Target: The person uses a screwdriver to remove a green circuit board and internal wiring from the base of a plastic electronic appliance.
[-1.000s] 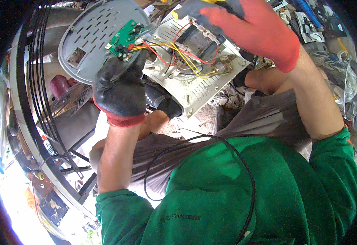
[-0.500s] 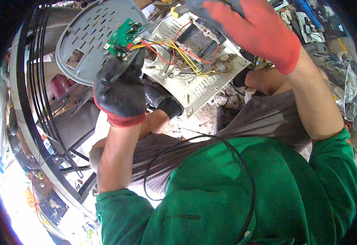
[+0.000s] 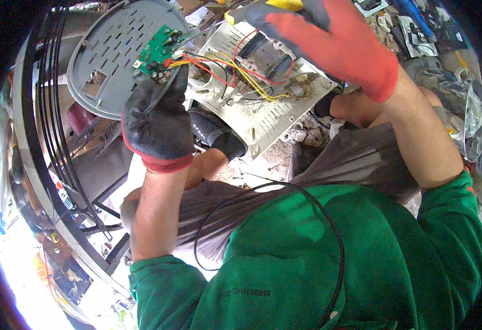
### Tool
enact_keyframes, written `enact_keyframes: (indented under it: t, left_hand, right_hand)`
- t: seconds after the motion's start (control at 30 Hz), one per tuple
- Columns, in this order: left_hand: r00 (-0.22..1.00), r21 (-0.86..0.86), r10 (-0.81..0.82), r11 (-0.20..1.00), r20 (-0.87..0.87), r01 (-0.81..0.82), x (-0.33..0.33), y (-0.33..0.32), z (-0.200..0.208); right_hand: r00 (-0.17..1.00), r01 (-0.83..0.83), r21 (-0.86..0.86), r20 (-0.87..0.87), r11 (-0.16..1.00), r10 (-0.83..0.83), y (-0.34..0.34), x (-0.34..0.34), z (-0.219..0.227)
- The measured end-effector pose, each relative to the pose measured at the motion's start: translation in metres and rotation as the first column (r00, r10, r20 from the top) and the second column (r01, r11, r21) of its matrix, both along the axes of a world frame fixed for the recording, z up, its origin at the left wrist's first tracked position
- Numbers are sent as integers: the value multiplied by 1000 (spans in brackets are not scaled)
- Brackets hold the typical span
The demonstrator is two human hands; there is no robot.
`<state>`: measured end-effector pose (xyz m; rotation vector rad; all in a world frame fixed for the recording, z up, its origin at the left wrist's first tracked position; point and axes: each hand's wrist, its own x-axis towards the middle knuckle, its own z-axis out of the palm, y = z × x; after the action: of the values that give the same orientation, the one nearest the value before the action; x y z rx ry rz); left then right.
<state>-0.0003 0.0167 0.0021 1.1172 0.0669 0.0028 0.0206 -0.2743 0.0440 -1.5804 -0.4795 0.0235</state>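
Observation:
My left hand (image 3: 157, 118), in a black and red glove, grips the lower right edge of a grey oval slotted cover (image 3: 106, 49). A green circuit board (image 3: 158, 52) is on the cover, just beyond my fingertips. Red, yellow and black wires (image 3: 241, 69) run from the board to an off-white housing (image 3: 260, 121) that holds a transformer (image 3: 268, 55). My right hand (image 3: 334, 44), gloved too, is closed round the yellow and black handle of a screwdriver (image 3: 231, 17). The screwdriver's thin shaft points left to the board; whether its tip touches is unclear.
Black bars of a metal frame (image 3: 59, 110) stand along the left. My legs are on both sides of the housing, with a dark shoe (image 3: 210, 129) beside it. A black cable (image 3: 337, 236) loops over my green shirt. Plastic bags (image 3: 469, 110) and scrap lie at right.
The cover, the board and my left hand have shifted slightly left. My right hand has moved a little left with the screwdriver, and more of its yellow handle shows.

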Motion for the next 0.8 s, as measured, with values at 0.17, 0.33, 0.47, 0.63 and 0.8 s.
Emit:
enact_keyframes:
  t: [0.17, 0.33, 0.47, 0.63, 0.8]
  left_hand:
    - [1000, -37, 18, 999, 19, -18, -1, -8, 1]
    - [998, -58, 30, 998, -63, -34, 4, -7, 2]
    - [998, -53, 35, 998, -55, -38, 5, -11, 2]
    - [999, -59, 17, 998, 33, -15, -1, -5, -4]
    - [999, -21, 32, 999, 20, -32, -1, -7, -2]
  right_hand:
    - [983, 160, -255, 125, 954, -131, -6, 10, -19]
    - [913, 19, -113, 407, 993, 29, -7, 22, -34]
    - [977, -35, 59, 213, 998, 22, 0, 14, -30]
    - [993, 47, -328, -84, 943, -78, -2, 6, -14]
    - [997, -7, -153, -80, 988, -5, -4, 3, -24]
